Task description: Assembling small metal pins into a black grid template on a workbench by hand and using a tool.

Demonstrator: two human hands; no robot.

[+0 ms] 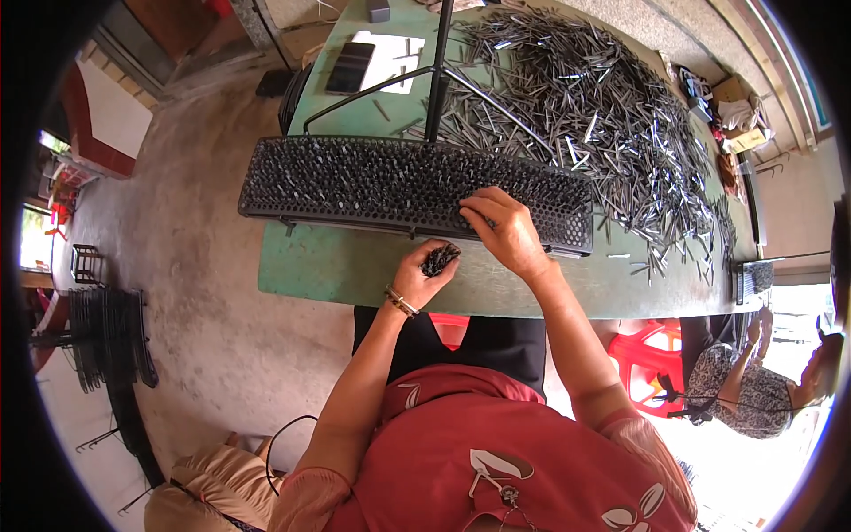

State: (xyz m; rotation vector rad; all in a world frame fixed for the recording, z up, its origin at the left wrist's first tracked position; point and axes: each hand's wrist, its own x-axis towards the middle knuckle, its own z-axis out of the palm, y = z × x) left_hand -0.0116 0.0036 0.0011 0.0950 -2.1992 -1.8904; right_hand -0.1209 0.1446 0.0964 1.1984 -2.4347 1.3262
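A long black rack (532, 232) with rows of round holes lies across the green table in front of me. Many thin dark sticks (355, 173) stand upright in its holes, while holes along the near edge and right end show bare. My left hand (418, 282) is closed around a bundle of short dark sticks (440, 261), ends up, just short of the rack's near edge. Over the rack, right of its middle, my right hand (505, 229) has its fingertips pinched together at the holes. Whatever sits between those fingertips is too small to make out.
A big heap of loose dark sticks (612, 115) covers the far right of the green table (337, 266). A black metal stand (436, 89) rises behind the rack. Beyond it lie a phone (349, 67) and white paper (390, 55). Another person (745, 390) works at far right.
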